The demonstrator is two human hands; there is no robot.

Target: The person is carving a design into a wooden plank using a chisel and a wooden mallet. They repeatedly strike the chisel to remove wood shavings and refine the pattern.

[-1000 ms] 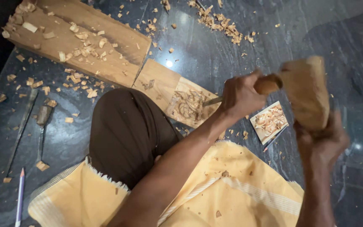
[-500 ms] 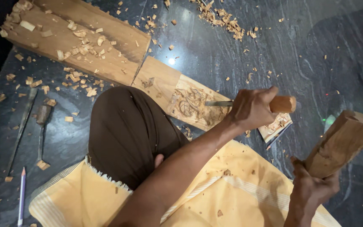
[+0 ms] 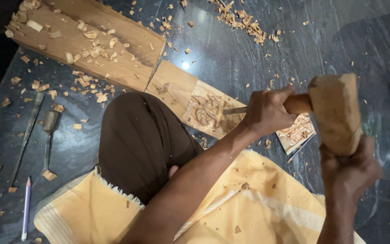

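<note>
Chisel [image 3: 238, 110] lies low across the carved panel [image 3: 206, 113] on the floor [image 3: 249, 58], left hand [image 3: 267, 110] wrapped round its handle to steady it; right hand [image 3: 348, 169] grips the wooden mallet [image 3: 335, 113] at its butt.

Chisel [image 3: 236, 110] on carved panel [image 3: 208, 110], mallet [image 3: 336, 113] right, plank [image 3: 86, 40] left

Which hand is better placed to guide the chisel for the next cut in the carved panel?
The left hand: it grips the chisel, whose blade tip rests on the carved panel. The right hand is occupied with the wooden mallet.
</note>
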